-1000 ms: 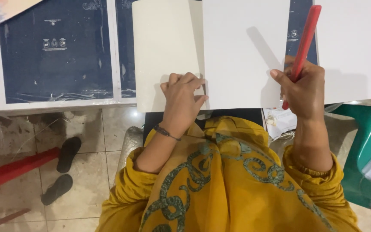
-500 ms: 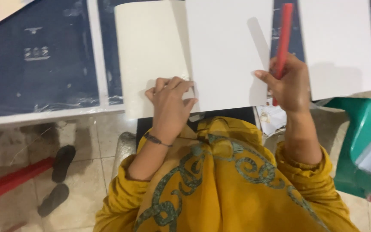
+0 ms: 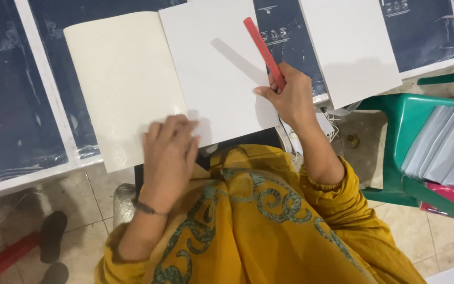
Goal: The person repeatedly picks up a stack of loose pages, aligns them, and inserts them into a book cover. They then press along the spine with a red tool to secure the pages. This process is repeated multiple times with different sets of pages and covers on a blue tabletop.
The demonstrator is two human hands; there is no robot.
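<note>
My left hand (image 3: 168, 152) lies flat, fingers together, on the near edge of a cream sheet (image 3: 122, 84), at the seam where it meets a white sheet (image 3: 214, 63). Just to the right, my right hand (image 3: 287, 94) grips a long red flat stick (image 3: 262, 50) by its lower end. The stick slants up and to the left over the white sheet. A thin bracelet circles my left wrist. Both sleeves are mustard yellow.
Another white sheet (image 3: 350, 47) lies to the right. Dark blue panels with white borders (image 3: 11, 105) cover the work surface. A green plastic chair (image 3: 421, 137) holding stacked grey sheets stands at right. Dark sandals (image 3: 52, 236) rest on the tiled floor at lower left.
My left hand has slid down and flattened at the sheets' near edge. The red stick has tilted from nearly upright to slanting left. The view has shifted.
</note>
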